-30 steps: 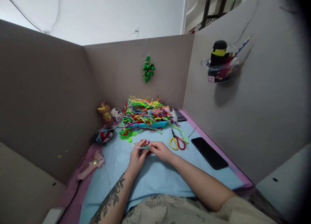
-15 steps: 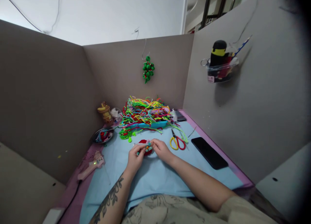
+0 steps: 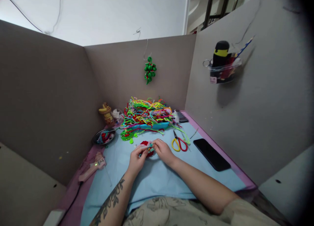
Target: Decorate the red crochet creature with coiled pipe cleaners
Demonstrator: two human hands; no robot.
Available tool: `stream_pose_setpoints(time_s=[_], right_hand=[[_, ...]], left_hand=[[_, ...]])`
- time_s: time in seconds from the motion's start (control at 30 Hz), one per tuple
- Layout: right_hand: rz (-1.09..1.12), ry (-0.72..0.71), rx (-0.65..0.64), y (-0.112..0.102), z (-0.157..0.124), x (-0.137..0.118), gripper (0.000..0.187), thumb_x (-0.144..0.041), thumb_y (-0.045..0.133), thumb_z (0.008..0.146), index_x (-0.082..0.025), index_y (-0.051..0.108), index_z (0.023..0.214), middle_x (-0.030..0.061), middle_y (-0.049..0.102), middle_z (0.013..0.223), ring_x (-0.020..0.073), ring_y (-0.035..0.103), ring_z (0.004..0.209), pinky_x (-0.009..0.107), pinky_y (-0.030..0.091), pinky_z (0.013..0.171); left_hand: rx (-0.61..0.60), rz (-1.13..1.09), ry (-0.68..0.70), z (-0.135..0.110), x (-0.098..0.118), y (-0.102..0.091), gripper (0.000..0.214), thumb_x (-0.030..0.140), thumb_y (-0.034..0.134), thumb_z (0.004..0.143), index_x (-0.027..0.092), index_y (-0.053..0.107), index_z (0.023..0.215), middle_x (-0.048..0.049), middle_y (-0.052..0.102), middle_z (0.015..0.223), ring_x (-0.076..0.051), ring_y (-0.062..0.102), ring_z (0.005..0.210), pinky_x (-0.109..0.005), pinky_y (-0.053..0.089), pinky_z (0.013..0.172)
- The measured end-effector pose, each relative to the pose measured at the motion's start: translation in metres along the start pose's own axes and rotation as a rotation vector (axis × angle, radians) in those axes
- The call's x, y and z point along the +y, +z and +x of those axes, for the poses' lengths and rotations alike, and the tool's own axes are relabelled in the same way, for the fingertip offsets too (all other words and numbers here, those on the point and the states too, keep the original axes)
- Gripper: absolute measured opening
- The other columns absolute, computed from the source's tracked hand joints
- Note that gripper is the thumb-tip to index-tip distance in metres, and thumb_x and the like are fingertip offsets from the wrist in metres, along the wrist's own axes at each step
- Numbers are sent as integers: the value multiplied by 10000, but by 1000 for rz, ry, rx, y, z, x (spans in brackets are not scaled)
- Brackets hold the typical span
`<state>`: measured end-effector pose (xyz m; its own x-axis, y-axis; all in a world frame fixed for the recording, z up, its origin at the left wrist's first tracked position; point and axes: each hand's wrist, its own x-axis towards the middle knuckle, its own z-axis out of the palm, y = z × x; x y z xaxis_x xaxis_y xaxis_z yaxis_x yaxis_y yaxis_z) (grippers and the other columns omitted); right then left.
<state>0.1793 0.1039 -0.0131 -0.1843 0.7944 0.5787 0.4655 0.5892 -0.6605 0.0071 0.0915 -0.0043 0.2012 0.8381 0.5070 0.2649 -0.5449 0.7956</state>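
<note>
Between my two hands, low over the blue cloth, is a small fuzzy craft piece (image 3: 149, 152), mostly red with teal, orange and pale pink bits. It looks made of fuzzy stems; my fingers cover much of it. My left hand (image 3: 137, 156) pinches the piece from the left, thumb and fingers together. On the other side, the fingertips of my right hand (image 3: 163, 150) close on a teal bit at its upper right edge. To the right of my right hand lie scissors (image 3: 179, 144) with one yellow and one red handle.
A blue tray (image 3: 160, 125) heaped with colourful fuzzy stems stands behind my hands, a green fuzzy piece (image 3: 127, 134) at its front left. A bowl (image 3: 113, 131) and pink glue gun (image 3: 92, 169) sit left, a black phone (image 3: 211, 154) right. Grey panels (image 3: 169, 65) enclose the table.
My fingers have shifted very slightly on the craft piece, and less of its orange part shows. Everything else on the table stays where it was.
</note>
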Motion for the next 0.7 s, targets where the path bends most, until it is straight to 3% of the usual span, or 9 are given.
stream_pose_setpoints(time_s=[0.37, 0.7], right_hand=[[23, 29, 33, 1, -1, 0, 71, -132, 527, 830, -189, 569, 827, 27, 578, 803, 175, 542, 769, 296, 431, 715], [89, -40, 90, 2, -4, -4, 89, -117, 579, 803, -196, 562, 767, 7, 556, 752, 163, 538, 735, 276, 431, 677]], left_hand=[[-14, -40, -9, 2, -14, 4, 185, 274, 618, 806, 196, 753, 905, -81, 740, 898, -221, 646, 892, -355, 491, 845], [-30, -36, 35, 1, -17, 6, 176, 285, 614, 816, 205, 757, 879, -73, 718, 807, -201, 639, 792, -326, 504, 747]])
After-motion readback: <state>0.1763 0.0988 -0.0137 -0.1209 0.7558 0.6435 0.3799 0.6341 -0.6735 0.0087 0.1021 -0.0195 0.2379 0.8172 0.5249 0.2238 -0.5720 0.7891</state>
